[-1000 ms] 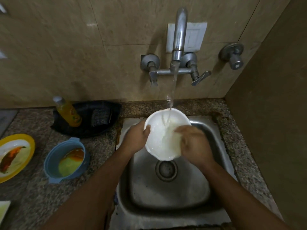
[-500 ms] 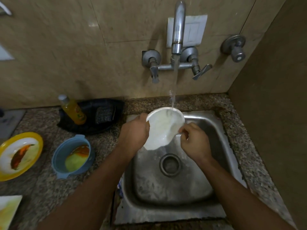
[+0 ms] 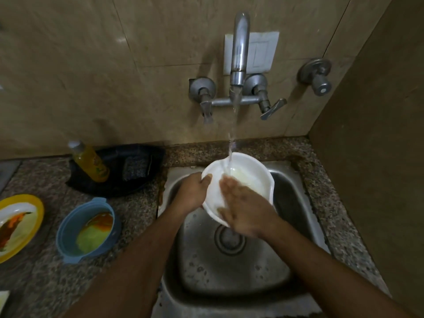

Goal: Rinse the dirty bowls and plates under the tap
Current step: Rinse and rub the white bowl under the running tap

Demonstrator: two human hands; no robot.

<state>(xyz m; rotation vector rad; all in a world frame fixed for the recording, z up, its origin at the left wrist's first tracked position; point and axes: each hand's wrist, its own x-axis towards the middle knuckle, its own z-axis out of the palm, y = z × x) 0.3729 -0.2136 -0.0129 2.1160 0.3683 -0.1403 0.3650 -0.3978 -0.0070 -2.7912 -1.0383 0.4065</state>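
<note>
A white bowl [image 3: 250,177] is held over the steel sink [image 3: 231,267], its opening turned up under the running tap [image 3: 238,65]. Water falls into the bowl's far side. My left hand [image 3: 192,193] grips the bowl's left rim. My right hand [image 3: 245,212] lies flat inside the bowl with its fingers spread against the near wall, blurred by motion. On the counter to the left stand a blue bowl [image 3: 68,230] with green and orange residue and a yellow-rimmed plate [image 3: 20,223] with smears.
A black tray [image 3: 137,157] at the back of the granite counter holds a yellow soap bottle [image 3: 90,162] and a scrub pad [image 3: 135,168]. A second valve [image 3: 319,76] juts from the wall at the right. A side wall closes the right side.
The bowl has tipped back from tilted left to opening up under the stream. My right hand left the rim and moved inside the bowl.
</note>
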